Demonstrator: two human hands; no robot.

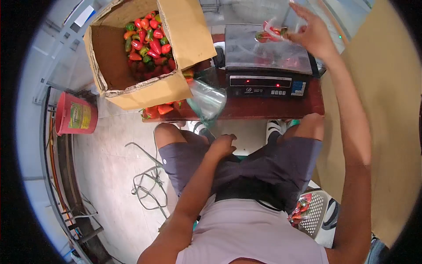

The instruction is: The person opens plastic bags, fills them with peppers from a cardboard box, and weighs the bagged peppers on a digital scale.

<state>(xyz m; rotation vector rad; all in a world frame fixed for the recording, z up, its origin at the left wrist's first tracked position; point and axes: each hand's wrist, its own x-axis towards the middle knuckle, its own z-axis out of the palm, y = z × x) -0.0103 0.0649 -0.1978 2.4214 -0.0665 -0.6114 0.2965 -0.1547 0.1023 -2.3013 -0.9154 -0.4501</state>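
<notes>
My right hand [311,34] is raised over the scale with its thumb and fingers at a small clear plastic bag of red and green peppers [273,33]. The bag hangs on its side above the metal plate of the digital scale [246,50], which mirrors some red. The index finger sticks out, and the grip itself is partly hidden by shiny plastic. Low over my lap is my left hand [224,145], loosely bent with fingers apart and nothing visible in it. A stack of clear plastic bags [209,100] lies just beyond it at the bench edge.
A cardboard box [145,94] of loose peppers [151,42] stands left on the red bench [272,108], with more peppers [160,109] below its flap. A red bucket [77,114] and green strapping [151,180] are on the floor. A basket [317,211] holds bagged peppers. Large cardboard [382,110] stands right.
</notes>
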